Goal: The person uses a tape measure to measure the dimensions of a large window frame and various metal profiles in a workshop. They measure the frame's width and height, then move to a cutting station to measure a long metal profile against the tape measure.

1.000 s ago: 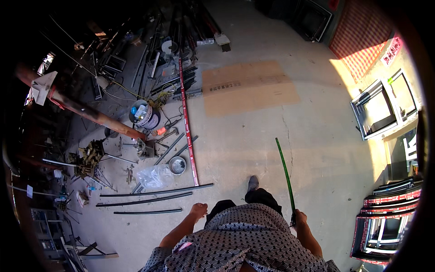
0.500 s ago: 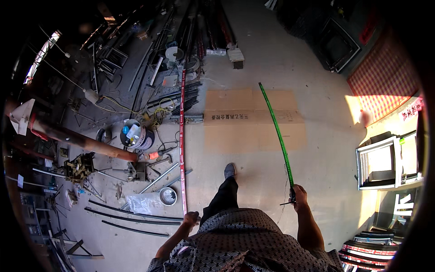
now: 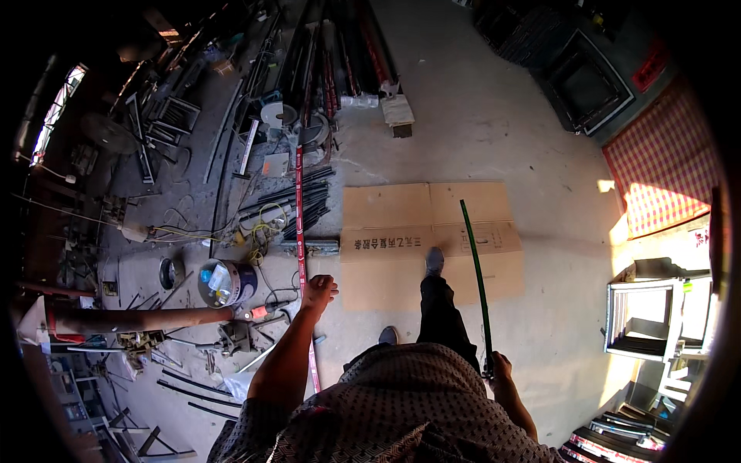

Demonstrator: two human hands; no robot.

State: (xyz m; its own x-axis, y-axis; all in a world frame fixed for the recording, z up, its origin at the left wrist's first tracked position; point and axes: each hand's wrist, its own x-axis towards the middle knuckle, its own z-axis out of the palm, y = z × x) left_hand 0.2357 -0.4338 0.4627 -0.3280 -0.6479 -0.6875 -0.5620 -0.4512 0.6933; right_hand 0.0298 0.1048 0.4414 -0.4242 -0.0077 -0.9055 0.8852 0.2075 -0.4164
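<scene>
Over grey floor point(image 3: 556, 224), a green strip point(image 3: 477, 266) seemed carried, gripped by right hand point(image 3: 502, 367) fingers. Steady holding seemed needed; left hand point(image 3: 317, 292) fingers couldn't be told.

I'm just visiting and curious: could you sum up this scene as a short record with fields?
Right hand: grips the near end of a long green strip
Left hand: curled, in front of the red-and-white bar; contact unclear
Floor: flat cardboard ahead
Far left: bucket holding assorted items
Far right: checked cloth
</scene>
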